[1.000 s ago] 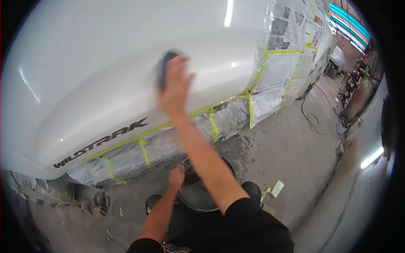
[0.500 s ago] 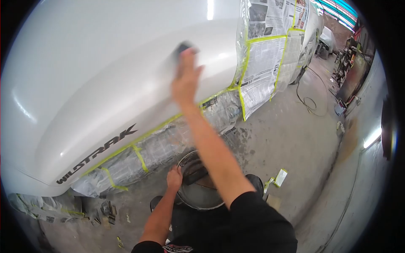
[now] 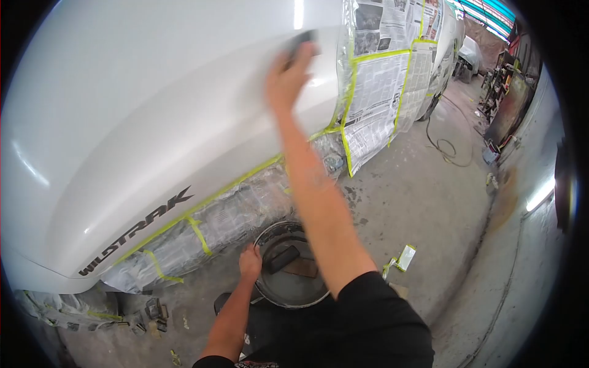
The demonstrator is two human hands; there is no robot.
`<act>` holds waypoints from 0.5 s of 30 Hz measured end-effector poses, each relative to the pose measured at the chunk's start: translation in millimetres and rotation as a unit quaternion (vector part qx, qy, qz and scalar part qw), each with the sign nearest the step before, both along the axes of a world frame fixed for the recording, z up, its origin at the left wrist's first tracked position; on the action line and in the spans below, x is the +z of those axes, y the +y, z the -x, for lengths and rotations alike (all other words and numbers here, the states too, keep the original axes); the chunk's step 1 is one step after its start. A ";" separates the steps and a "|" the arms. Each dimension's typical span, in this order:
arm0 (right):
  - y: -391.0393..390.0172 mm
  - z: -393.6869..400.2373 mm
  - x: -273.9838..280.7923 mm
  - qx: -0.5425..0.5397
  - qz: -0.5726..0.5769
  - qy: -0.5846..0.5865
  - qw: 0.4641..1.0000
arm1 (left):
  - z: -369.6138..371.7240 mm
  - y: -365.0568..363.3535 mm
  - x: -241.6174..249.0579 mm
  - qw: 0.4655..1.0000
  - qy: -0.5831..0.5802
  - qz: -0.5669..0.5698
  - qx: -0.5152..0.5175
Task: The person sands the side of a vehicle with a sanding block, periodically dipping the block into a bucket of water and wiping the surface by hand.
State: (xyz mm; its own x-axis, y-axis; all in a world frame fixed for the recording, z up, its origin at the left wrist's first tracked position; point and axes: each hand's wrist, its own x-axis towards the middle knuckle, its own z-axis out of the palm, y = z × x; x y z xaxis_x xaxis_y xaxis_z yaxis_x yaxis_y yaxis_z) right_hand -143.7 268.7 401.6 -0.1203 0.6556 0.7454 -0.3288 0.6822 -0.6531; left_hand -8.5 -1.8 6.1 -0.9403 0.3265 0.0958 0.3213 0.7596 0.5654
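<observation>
My right hand is stretched up to the white vehicle panel, near its masked right edge. Its fingers are closed on a dark sanding pad, which lies against the paint; motion blurs it a little. Low down, my left hand grips the left rim of a round dark bucket. Inside the bucket are a dark block and a flat brownish piece. My right forearm hides part of the bucket's right side.
Newspaper and yellow-green tape cover the neighbouring bodywork, and wrapped plastic runs along the sill. A hose loops on the concrete floor. Parts stand along the right wall. A taped paper scrap lies at right.
My right hand has slid the pad up and to the right across the panel. The left hand stays on the bucket rim, and more of the bucket's contents shows.
</observation>
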 end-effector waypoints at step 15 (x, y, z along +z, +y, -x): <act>49.8 -3.8 44.6 0.018 -0.021 0.015 0.999 | 3.5 -1.2 -0.8 0.999 -0.035 0.021 0.004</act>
State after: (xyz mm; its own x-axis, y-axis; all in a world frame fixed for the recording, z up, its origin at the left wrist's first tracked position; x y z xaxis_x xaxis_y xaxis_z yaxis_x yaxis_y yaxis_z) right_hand -139.9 318.5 446.2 -0.1193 0.6188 0.7764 -0.3727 0.6969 -0.6127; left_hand -12.0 -3.0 5.2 -0.9471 0.3204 0.0165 0.2756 0.7861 0.5533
